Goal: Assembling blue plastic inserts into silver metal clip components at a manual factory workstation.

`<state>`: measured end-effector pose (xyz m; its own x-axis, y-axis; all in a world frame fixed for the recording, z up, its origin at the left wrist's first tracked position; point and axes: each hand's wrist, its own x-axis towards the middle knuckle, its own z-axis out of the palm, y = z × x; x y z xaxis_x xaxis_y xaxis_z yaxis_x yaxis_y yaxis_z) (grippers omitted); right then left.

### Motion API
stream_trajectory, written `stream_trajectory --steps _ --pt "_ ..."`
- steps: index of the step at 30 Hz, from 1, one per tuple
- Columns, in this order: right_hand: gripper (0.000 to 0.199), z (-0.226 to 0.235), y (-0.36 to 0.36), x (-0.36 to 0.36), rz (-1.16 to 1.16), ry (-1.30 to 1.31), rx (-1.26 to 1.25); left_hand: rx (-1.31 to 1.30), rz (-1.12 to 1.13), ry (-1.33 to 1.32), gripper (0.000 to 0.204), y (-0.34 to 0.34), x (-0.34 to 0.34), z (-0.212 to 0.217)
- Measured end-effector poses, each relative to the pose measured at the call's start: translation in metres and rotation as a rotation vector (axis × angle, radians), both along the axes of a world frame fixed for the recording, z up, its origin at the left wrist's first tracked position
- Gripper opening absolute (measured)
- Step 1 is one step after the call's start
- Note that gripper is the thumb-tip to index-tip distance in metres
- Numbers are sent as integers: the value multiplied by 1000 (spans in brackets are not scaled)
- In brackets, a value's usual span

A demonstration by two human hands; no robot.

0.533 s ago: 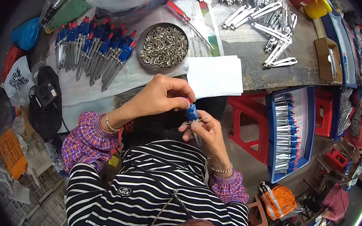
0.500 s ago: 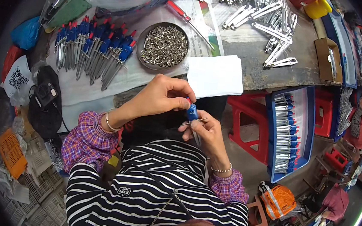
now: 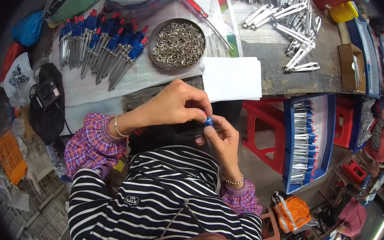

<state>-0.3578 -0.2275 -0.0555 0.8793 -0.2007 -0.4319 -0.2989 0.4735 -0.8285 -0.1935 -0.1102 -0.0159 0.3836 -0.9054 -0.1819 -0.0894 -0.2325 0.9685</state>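
My left hand (image 3: 175, 105) and my right hand (image 3: 222, 137) meet in front of my chest, just below the table edge. Together they pinch a small blue-topped metal compass (image 3: 208, 122); my left fingertips sit on its blue cap and my right hand grips the thin metal legs below. On the table, a row of finished blue-and-red-topped compasses (image 3: 102, 48) lies on white paper. A round metal bowl (image 3: 153, 57) full of small silver pins stands beside it.
A white paper sheet (image 3: 232, 77) hangs over the table edge. Loose metal compass legs (image 3: 287, 23) cover the table's right part. A blue tray (image 3: 320, 140) of compasses rests on red stools (image 3: 261, 135) at my right. Crates (image 3: 10, 156) and bags sit left.
My right hand has turned slightly, so the compass legs now point sideways rather than down. Both hands stay in the same place.
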Motion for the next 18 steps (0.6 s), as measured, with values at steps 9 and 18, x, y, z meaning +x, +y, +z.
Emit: stream_trajectory --steps 9,18 --pt "25 2 -8 2 -20 93 274 -31 -49 -40 13 -1 -7 -10" --pt "32 -6 -20 2 -44 84 436 -108 -32 -375 20 -17 12 13"
